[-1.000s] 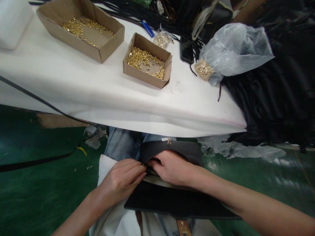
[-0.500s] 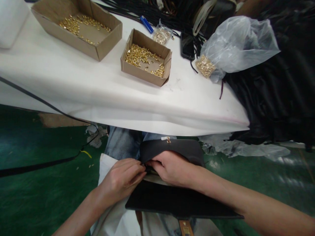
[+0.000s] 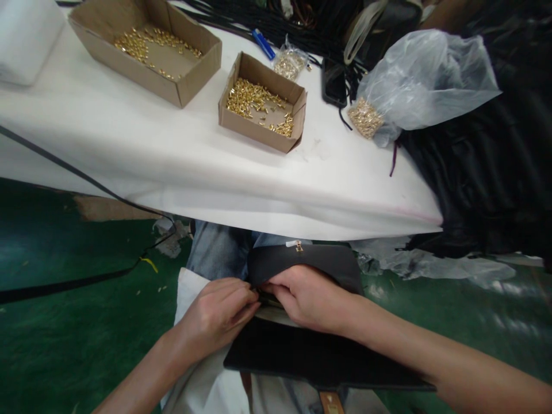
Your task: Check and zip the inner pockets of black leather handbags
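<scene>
A black handbag point(image 3: 310, 265) lies across my lap, its mouth open and its black flap point(image 3: 319, 353) folded back toward me. A small gold clasp point(image 3: 299, 246) sits on its far side, with a bit of white material beside it. My left hand point(image 3: 222, 307) is closed, its thumb and fingers pinching the bag's left edge. Reaching into the mouth from the right, my right hand point(image 3: 302, 296) has its fingers bent toward that same left corner. Its fingertips are hidden inside, so whatever they grip cannot be made out. A brown tab point(image 3: 331, 402) hangs from the flap.
Beyond my lap is a white-covered table point(image 3: 172, 149) with two cardboard trays point(image 3: 181, 95) of small gold metal pieces. A blue lighter-like object point(image 3: 263, 44), a phone point(image 3: 334, 83) and a clear plastic bag point(image 3: 426, 80) lie farther back. Black material point(image 3: 483, 172) is piled at the right.
The whole view has shifted slightly, with the table items appearing a little farther right. Both hands keep the same hold at the bag's left corner.
</scene>
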{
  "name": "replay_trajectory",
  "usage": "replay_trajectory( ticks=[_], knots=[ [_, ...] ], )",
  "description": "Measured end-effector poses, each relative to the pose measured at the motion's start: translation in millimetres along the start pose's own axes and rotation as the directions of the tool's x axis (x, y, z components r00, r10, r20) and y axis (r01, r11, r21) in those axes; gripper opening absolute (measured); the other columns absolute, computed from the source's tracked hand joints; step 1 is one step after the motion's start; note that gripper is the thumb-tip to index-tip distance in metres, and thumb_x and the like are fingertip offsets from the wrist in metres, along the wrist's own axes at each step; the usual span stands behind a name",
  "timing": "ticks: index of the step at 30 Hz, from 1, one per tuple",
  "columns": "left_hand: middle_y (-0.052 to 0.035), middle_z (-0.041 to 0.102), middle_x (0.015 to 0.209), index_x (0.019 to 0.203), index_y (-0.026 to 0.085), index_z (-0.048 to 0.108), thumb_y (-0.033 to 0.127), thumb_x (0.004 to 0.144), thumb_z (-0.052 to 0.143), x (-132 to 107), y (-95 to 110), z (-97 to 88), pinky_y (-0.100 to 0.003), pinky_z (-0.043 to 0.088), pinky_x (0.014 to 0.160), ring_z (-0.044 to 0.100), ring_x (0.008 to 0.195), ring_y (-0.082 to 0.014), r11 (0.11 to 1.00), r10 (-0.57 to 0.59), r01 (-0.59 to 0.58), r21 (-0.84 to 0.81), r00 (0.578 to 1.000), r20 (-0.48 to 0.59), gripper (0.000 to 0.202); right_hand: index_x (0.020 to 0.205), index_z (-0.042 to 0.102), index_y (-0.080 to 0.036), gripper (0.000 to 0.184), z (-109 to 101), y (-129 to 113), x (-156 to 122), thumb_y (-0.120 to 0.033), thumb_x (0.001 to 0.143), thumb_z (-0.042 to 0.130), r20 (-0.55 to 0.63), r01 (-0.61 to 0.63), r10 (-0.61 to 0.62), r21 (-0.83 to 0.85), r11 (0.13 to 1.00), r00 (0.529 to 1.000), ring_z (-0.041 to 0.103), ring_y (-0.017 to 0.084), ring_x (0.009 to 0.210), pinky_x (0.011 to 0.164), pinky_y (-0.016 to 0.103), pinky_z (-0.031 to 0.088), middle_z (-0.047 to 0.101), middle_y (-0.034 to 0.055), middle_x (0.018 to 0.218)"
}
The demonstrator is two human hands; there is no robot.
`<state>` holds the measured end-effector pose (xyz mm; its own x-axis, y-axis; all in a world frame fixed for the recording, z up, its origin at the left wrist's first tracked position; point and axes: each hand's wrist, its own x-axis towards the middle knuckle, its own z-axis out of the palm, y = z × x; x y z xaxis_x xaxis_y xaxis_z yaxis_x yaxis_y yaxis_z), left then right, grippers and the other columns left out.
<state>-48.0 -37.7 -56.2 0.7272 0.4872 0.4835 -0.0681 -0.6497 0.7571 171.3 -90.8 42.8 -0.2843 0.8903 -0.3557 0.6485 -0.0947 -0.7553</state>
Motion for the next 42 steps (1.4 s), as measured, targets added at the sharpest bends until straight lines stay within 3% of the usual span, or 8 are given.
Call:
replay_trajectory(
  ticks=[14, 22, 28, 32, 34, 37, 39, 42],
  knots=[
    [0.0011, 0.063, 0.077, 0.096, 0.021, 0.058, 0.008, 0.107, 0.063, 8.4, 0.3, -2.6, -0.028, 0.044, 0.063, 0.062, 0.067, -0.0152, 1.000, 0.023, -0.023, 0.018, 1.000, 0.015, 0.018, 0.103, 0.085, -0.019, 0.039, 2.9, -2.1, -9.8, 0.000, 0.098, 0.051, -0.050, -0.026, 0.030, 0.085, 0.996, 0.998, 0.077, 0.018, 0.090, 0.084, 0.024, 0.052, 0.086, 0.0035, 0.099],
    [-0.0007, 0.065, 0.080, 0.097, 0.020, 0.058, 0.007, 0.109, 0.056, 7.7, 5.4, -4.2, -0.031, 0.049, 0.067, 0.063, 0.070, -0.0172, 0.993, 0.038, -0.043, 0.106, 0.998, 0.050, 0.018, 0.100, 0.082, -0.012, 0.035, -0.6, -6.6, -7.9, 0.005, 0.090, 0.054, -0.008, 0.023, -0.023, -0.072, 0.997, 1.000, 0.078, 0.024, 0.099, 0.090, 0.030, 0.054, 0.086, 0.0135, 0.108],
    [-0.0039, 0.061, 0.078, 0.085, 0.019, 0.057, 0.007, 0.111, 0.039, 11.7, 16.9, -7.9, -0.037, 0.048, 0.062, 0.057, 0.067, -0.0218, 0.922, 0.110, -0.191, 0.336, 0.963, 0.247, 0.034, 0.091, 0.078, -0.012, 0.031, 6.3, -14.1, -3.3, 0.007, 0.086, 0.054, 0.094, -0.041, 0.064, -0.226, 0.973, 0.994, 0.073, 0.022, 0.086, 0.081, 0.031, 0.052, 0.083, 0.0122, 0.095],
    [-0.0036, 0.060, 0.074, 0.082, 0.020, 0.057, 0.009, 0.112, 0.034, 17.6, 26.2, -7.0, -0.040, 0.046, 0.057, 0.056, 0.062, -0.0237, 0.885, 0.126, -0.240, 0.400, 0.948, 0.291, 0.039, 0.083, 0.075, -0.013, 0.028, 12.5, -11.2, -6.1, 0.008, 0.084, 0.056, 0.130, -0.052, 0.105, -0.355, 0.934, 0.986, 0.068, 0.021, 0.078, 0.075, 0.032, 0.049, 0.079, 0.0110, 0.086],
    [-0.0025, 0.060, 0.073, 0.082, 0.021, 0.057, 0.008, 0.112, 0.035, 20.7, 28.7, -9.0, -0.040, 0.044, 0.056, 0.056, 0.060, -0.0227, 0.903, 0.086, -0.185, 0.387, 0.962, 0.259, 0.039, 0.085, 0.075, -0.013, 0.027, 8.3, -11.8, -8.7, 0.006, 0.086, 0.057, 0.093, -0.045, 0.076, -0.299, 0.953, 0.993, 0.069, 0.021, 0.081, 0.077, 0.031, 0.050, 0.078, 0.0098, 0.088],
    [0.0003, 0.063, 0.075, 0.089, 0.021, 0.060, 0.012, 0.111, 0.048, 25.3, 29.0, -16.8, -0.036, 0.042, 0.057, 0.061, 0.062, -0.0199, 0.951, -0.080, 0.035, 0.306, 0.987, 0.137, 0.027, 0.103, 0.079, -0.015, 0.030, -6.9, -20.6, -11.8, 0.000, 0.098, 0.053, -0.035, 0.003, -0.008, -0.131, 0.991, 0.999, 0.073, 0.020, 0.097, 0.090, 0.030, 0.053, 0.080, 0.0091, 0.106],
    [0.0017, 0.068, 0.078, 0.095, 0.021, 0.063, 0.014, 0.108, 0.059, 28.9, 28.6, -23.2, -0.032, 0.043, 0.060, 0.067, 0.066, -0.0182, 0.959, -0.212, 0.191, 0.209, 0.974, 0.082, 0.015, 0.110, 0.078, -0.018, 0.023, -16.6, -28.6, -12.8, -0.011, 0.106, 0.056, -0.056, -0.025, 0.020, -0.084, 0.996, 0.998, 0.073, 0.021, 0.106, 0.097, 0.032, 0.053, 0.081, 0.0079, 0.114],
    [0.0037, 0.075, 0.080, 0.091, 0.022, 0.068, 0.012, 0.102, 0.068, 35.4, 29.3, -31.7, -0.026, 0.047, 0.063, 0.073, 0.070, -0.0156, 0.928, -0.370, 0.372, 0.016, 0.920, 0.130, 0.014, 0.110, 0.076, -0.018, 0.011, -20.3, -33.8, -12.4, -0.023, 0.100, 0.075, 0.014, -0.114, 0.117, -0.135, 0.984, 0.993, 0.073, 0.024, 0.103, 0.094, 0.035, 0.054, 0.079, 0.0075, 0.111]
  ],
)
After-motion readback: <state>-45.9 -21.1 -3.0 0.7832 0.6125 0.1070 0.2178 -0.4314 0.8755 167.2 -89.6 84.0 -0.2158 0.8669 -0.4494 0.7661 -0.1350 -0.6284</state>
